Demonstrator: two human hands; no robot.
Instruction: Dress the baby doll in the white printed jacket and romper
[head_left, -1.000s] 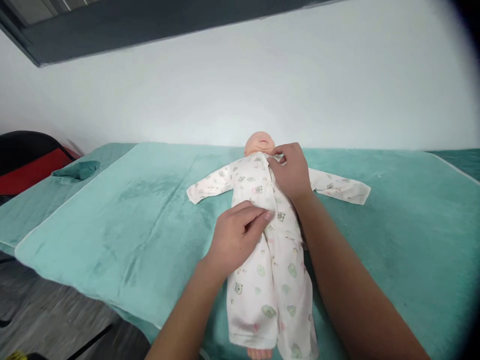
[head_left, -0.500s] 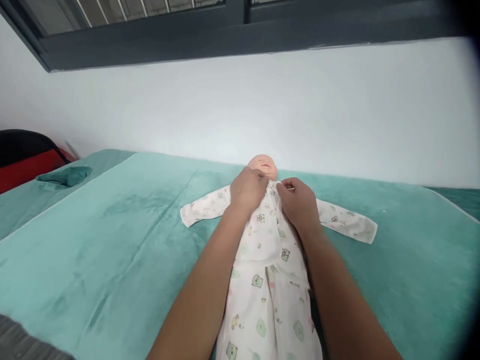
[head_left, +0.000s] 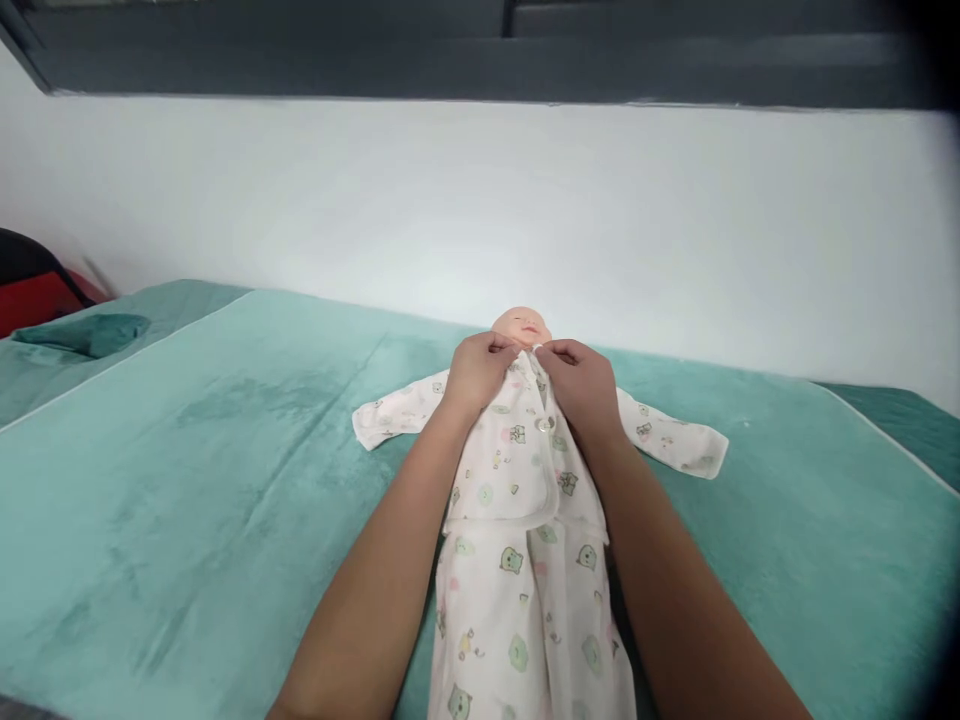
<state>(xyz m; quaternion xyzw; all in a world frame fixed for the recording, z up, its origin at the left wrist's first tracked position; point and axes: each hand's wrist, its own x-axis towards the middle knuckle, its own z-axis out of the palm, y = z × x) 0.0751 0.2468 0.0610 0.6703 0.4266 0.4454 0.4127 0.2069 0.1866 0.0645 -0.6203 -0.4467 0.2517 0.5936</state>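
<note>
A baby doll (head_left: 521,322) lies on its back, its head towards the wall. It wears a white printed baby shirt (head_left: 501,465) whose sleeves stretch out to both sides, and matching trousers (head_left: 491,630). At the neckline, my left hand (head_left: 482,368) pinches the collar edge on the left. My right hand (head_left: 581,380) pinches the opposite collar edge, close to the doll's chin. Below the hands, a round snap (head_left: 544,425) shows on the front flap. The fingertips partly hide the collar and the doll's neck.
A green plush cover (head_left: 225,470) spreads under the doll. A white wall (head_left: 375,200) with a dark window frame (head_left: 300,60) rises behind. At the far left are a folded green cloth (head_left: 86,333) and a red and black item (head_left: 37,295).
Both hands have come nearer each other at the collar, drawing the shirt's front edges up and together. The snap on the chest now shows. The view has tilted down slightly.
</note>
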